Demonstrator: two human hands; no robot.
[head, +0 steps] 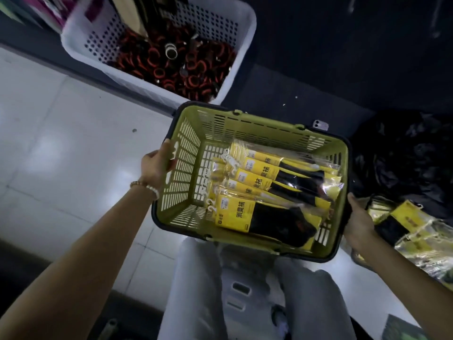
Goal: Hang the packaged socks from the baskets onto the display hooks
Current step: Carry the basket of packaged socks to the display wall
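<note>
A green plastic basket [186, 168] with a dark rim is held above my knees, tilted towards me. Inside it lie several yellow-carded packs of black socks [269, 190] in clear wrap, with white hangers at their left ends. My left hand [157, 165] grips the basket's left rim, thumb over the edge. At the right rim, my right hand [358, 222] holds the basket from outside. No display hooks are in view.
A white perforated basket [235, 77] of red-and-black items stands at the back on a dark shelf base. More yellow sock packs [411, 229] lie in a second basket at the right, beside a black bag [404, 158]. White tiled floor lies to the left.
</note>
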